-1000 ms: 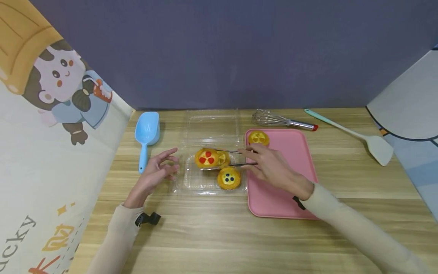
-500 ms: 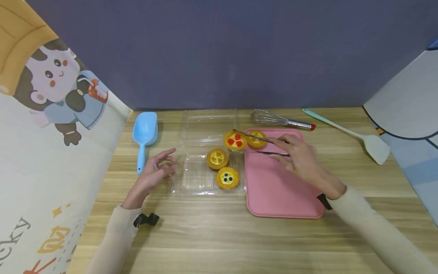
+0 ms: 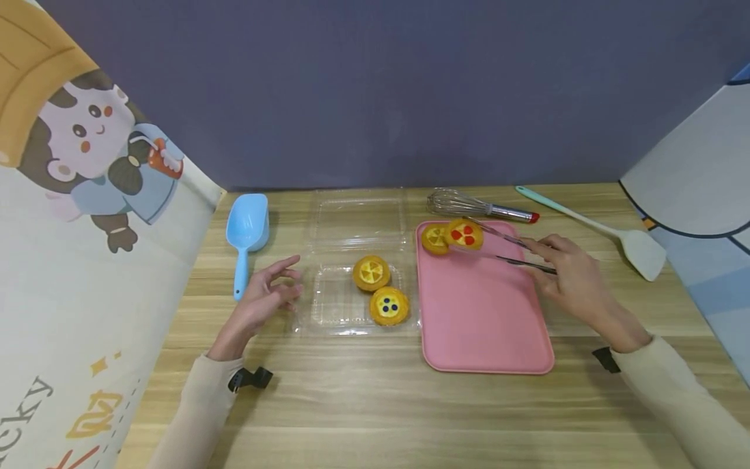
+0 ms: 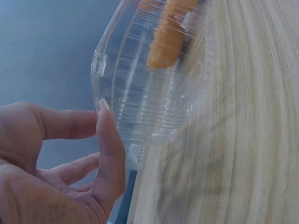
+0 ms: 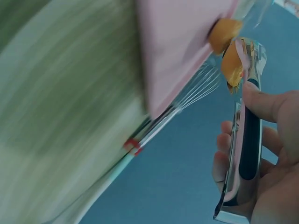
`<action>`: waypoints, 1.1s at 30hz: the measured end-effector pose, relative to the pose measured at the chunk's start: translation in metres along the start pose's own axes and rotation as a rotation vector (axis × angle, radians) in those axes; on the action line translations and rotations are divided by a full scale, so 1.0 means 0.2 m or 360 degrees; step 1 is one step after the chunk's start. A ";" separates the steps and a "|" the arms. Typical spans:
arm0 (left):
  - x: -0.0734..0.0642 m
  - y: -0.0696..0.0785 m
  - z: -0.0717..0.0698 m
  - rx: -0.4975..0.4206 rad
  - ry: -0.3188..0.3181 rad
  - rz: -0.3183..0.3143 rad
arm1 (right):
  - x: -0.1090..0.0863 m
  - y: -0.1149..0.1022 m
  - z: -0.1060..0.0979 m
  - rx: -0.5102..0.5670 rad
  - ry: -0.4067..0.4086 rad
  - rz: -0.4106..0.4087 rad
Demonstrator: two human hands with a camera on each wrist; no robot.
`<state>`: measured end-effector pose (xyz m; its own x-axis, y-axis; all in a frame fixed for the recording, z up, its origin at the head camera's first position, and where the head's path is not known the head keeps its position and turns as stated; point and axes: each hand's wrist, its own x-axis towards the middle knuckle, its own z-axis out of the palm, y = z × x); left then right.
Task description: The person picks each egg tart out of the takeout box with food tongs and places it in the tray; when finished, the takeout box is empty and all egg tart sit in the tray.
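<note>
My right hand (image 3: 571,280) grips metal tongs (image 5: 251,140) with dark handle inlays. Their tips hold a tart with red fruit (image 3: 465,233) over the far left part of the pink tray (image 3: 486,319). In the head view this tart overlaps a yellow-fruit tart (image 3: 435,241) lying in the tray corner. Another yellow-fruit tart (image 3: 371,273) and a blueberry-topped tart (image 3: 389,307) sit in the clear plastic box (image 4: 135,102). At the box's left side, my left hand (image 3: 263,299) has loosely bent, parted fingers, the fingertips right at its rim.
The box's clear lid (image 3: 359,218) lies folded back behind it. A blue scoop (image 3: 247,225) lies at the left. Along the back right are a wire whisk (image 3: 463,203) and a pale spatula (image 3: 643,254). A dark panel (image 3: 375,98) rises behind the table.
My right hand has carried the red-fruit tart in the tongs from the plastic box rightward to over the tray. The left hand has stayed by the box.
</note>
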<state>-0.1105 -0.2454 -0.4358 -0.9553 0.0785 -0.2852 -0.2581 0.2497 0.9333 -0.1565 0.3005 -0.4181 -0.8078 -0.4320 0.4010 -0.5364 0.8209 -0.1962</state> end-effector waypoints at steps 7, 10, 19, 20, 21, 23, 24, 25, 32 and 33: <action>0.00 -0.01 0.00 -0.0005 0.0004 0.0004 | -0.08 0.12 -0.02 -0.0089 -0.0069 0.0098; 0.00 -0.01 0.00 -0.0003 0.0005 0.0005 | -0.09 0.14 -0.01 -0.0117 -0.0115 0.0145; 0.00 0.00 0.00 0.0016 -0.0018 -0.0005 | -0.11 0.20 0.00 -0.0156 -0.0170 0.0175; 0.00 0.00 0.00 0.0017 -0.0020 -0.0005 | -0.10 0.21 0.00 -0.0149 -0.0178 0.0185; 0.00 0.00 0.00 0.0019 -0.0021 -0.0006 | -0.10 0.21 0.00 -0.0146 -0.0184 0.0192; 0.00 0.00 0.00 0.0017 -0.0022 -0.0004 | -0.09 0.21 0.01 -0.0133 -0.0193 0.0207; 0.00 0.00 0.00 0.0015 -0.0022 -0.0002 | -0.09 0.21 0.02 -0.0122 -0.0195 0.0214; 0.01 0.00 0.00 0.0011 -0.0020 -0.0002 | -0.09 0.21 0.02 -0.0118 -0.0194 0.0216; 0.01 -0.01 0.00 -0.0035 -0.0019 0.0003 | -0.08 0.21 0.03 -0.0120 -0.0200 0.0239; 0.01 -0.01 0.00 -0.0039 -0.0019 0.0002 | -0.08 0.21 0.03 -0.0119 -0.0200 0.0247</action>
<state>-0.1122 -0.2454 -0.4383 -0.9539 0.0902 -0.2862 -0.2603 0.2258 0.9388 -0.1676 0.3386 -0.4378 -0.9060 -0.3373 0.2555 -0.3871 0.9046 -0.1783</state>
